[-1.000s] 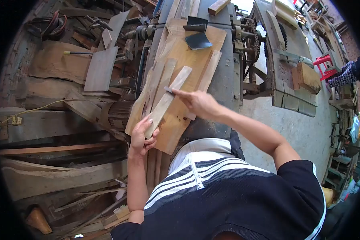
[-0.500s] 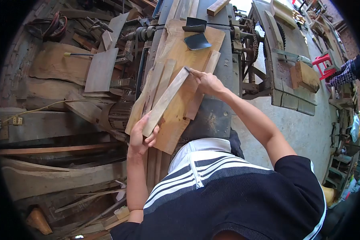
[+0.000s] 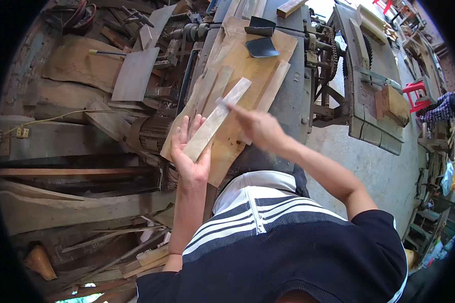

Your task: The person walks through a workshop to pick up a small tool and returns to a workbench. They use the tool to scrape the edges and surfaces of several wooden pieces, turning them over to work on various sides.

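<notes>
A narrow pale wood strip (image 3: 217, 121) slants up and to the right, its lower end resting on the open palm of my left hand (image 3: 191, 151). My right hand (image 3: 260, 127), blurred by motion, is just right of the strip. Its fingers are pressed round a small dark piece (image 3: 222, 103) that touches the strip's face. Beneath lies a broad wooden board (image 3: 255, 65) with two curled dark sheets (image 3: 262, 48) near its far end. Another strip (image 3: 274, 87) lies along the board's right side.
The board rests on a grey metal machine bed (image 3: 298, 76). To the right stands a saw table (image 3: 374, 96) with a wood block (image 3: 392, 105). Planks and a motor (image 3: 149, 134) are at the left. Part of a person (image 3: 442, 107) shows at the far right.
My right hand has moved from the strip's far end down to its middle. The fingers of my left hand have opened from around the strip, which now lies on the palm, more face-up.
</notes>
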### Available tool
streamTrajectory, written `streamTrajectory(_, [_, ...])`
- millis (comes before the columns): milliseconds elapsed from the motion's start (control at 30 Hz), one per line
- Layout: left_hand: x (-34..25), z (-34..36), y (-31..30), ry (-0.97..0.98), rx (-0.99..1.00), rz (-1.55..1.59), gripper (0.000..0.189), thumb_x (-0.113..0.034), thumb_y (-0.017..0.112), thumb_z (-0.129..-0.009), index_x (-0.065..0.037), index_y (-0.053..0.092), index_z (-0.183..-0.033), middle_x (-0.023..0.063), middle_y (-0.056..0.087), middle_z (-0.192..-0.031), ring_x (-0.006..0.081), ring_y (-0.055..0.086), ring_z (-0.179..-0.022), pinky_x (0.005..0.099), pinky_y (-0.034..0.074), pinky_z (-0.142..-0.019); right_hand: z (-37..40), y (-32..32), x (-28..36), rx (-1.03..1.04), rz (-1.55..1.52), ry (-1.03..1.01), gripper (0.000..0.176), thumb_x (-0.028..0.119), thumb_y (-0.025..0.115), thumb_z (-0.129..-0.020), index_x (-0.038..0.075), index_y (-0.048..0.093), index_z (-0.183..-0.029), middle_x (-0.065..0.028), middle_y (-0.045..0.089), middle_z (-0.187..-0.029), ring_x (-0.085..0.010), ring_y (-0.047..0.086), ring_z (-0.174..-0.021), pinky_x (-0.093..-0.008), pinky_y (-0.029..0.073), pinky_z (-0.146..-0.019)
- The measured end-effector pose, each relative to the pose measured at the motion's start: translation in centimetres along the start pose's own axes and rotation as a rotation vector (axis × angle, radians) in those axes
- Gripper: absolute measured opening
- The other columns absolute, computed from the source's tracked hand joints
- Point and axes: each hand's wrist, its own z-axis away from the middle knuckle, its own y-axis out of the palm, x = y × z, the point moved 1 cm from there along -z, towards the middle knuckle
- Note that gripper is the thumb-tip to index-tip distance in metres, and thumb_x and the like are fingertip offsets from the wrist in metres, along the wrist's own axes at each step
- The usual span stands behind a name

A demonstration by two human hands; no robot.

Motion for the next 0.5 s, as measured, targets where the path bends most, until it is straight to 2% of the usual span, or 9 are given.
streamTrajectory(67, [-0.7, -0.1, 0.2, 0.002, 0.014, -0.069, 0.063, -0.035, 0.058, -0.096, 0.0, 0.04, -0.145, 0.0293, 0.04, -0.148, 0.0385, 0.038, -0.141, 0.0574, 0.028, -0.119, 1.9, -1.3, 4.5, 0.143, -0.044, -0.142, 0.065, 0.015, 0.055, -0.092, 0.027, 0.037, -0.154, -0.0157, 0.068, -0.075, -0.0329, 0.07, -0.068, -0.0455, 0.057, -0.065])
streamTrajectory(133, [-1.4, 0.0, 1.1, -0.132, 0.054, -0.044, 0.06, -0.037, 0.048, -0.1, 0.001, 0.04, -0.145, 0.0277, 0.047, -0.144, 0.0389, 0.043, -0.138, 0.0559, 0.028, -0.119, 2.2, -1.9, 4.7, 0.216, -0.058, -0.154, 0.064, 0.015, 0.054, -0.093, 0.029, 0.037, -0.153, -0.0173, 0.069, -0.08, -0.0332, 0.071, -0.071, -0.0457, 0.058, -0.068])
streamTrajectory(200, [-1.2, -0.2, 1.1, -0.147, 0.051, 0.013, 0.061, -0.037, 0.05, -0.099, 0.004, 0.042, -0.143, 0.03, 0.046, -0.144, 0.0421, 0.042, -0.137, 0.0575, 0.026, -0.12, 0.6, -2.4, 2.0, 0.241, -0.121, 0.065, 0.064, 0.015, 0.053, -0.094, 0.032, 0.036, -0.153, -0.0186, 0.072, -0.088, -0.0344, 0.072, -0.076, -0.0447, 0.059, -0.071])
streamTrajectory(233, [-1.3, -0.3, 0.9, -0.156, 0.03, 0.042, 0.061, -0.036, 0.05, -0.098, 0.004, 0.041, -0.144, 0.0315, 0.041, -0.147, 0.0437, 0.037, -0.14, 0.0578, 0.023, -0.121, -0.6, -1.0, -1.8, 0.156, -0.201, 0.097, 0.063, 0.015, 0.054, -0.094, 0.033, 0.038, -0.152, -0.0191, 0.072, -0.095, -0.0349, 0.072, -0.081, -0.0436, 0.059, -0.073])
streamTrajectory(267, [-1.5, -0.5, 0.8, -0.164, 0.012, 0.068, 0.061, -0.034, 0.05, -0.098, 0.005, 0.04, -0.145, 0.0331, 0.036, -0.15, 0.0454, 0.033, -0.142, 0.0581, 0.02, -0.122, -1.5, -0.9, -3.5, 0.102, -0.095, 0.135, 0.061, 0.017, 0.055, -0.094, 0.032, 0.04, -0.151, -0.0195, 0.072, -0.094, -0.0347, 0.072, -0.082, -0.0424, 0.059, -0.074])
streamTrajectory(333, [-1.5, -0.9, 0.4, -0.184, 0.013, 0.092, 0.061, -0.033, 0.05, -0.098, 0.006, 0.041, -0.144, 0.0326, 0.037, -0.149, 0.0452, 0.034, -0.142, 0.0577, 0.021, -0.122, -0.4, -1.1, -1.5, 0.106, -0.219, 0.127, 0.057, 0.019, 0.054, -0.096, 0.031, 0.042, -0.15, -0.0199, 0.072, -0.09, -0.0352, 0.072, -0.079, -0.0429, 0.059, -0.073])
streamTrajectory(400, [-1.2, -0.8, -0.2, -0.216, -0.006, 0.119, 0.061, -0.032, 0.049, -0.098, 0.007, 0.041, -0.143, 0.032, 0.039, -0.148, 0.0451, 0.034, -0.141, 0.0573, 0.022, -0.122, 1.1, -2.2, 4.2, 0.3, -0.14, 0.057, 0.059, 0.011, 0.055, -0.096, 0.029, 0.042, -0.151, -0.0214, 0.071, -0.095, -0.0367, 0.071, -0.085, -0.0459, 0.057, -0.074])
streamTrajectory(467, [-1.6, -1.0, -0.7, -0.208, -0.005, 0.022, 0.061, -0.031, 0.048, -0.097, 0.008, 0.041, -0.143, 0.0325, 0.04, -0.147, 0.0448, 0.034, -0.142, 0.0572, 0.025, -0.121, 2.7, -0.5, 5.6, 0.244, -0.167, -0.133, 0.053, 0.022, 0.054, -0.098, 0.031, 0.044, -0.149, -0.0189, 0.071, -0.081, -0.0338, 0.071, -0.072, -0.0462, 0.056, -0.065])
streamTrajectory(500, [-1.9, -1.1, -1.2, -0.25, 0.019, 0.084, 0.061, -0.029, 0.052, -0.098, 0.009, 0.04, -0.143, 0.0324, 0.039, -0.148, 0.0454, 0.033, -0.142, 0.0553, 0.028, -0.12, 2.2, -1.1, 5.4, 0.292, -0.18, -0.109, 0.052, 0.023, 0.055, -0.098, 0.031, 0.045, -0.149, -0.0185, 0.07, -0.079, -0.0343, 0.071, -0.07, -0.047, 0.056, -0.064])
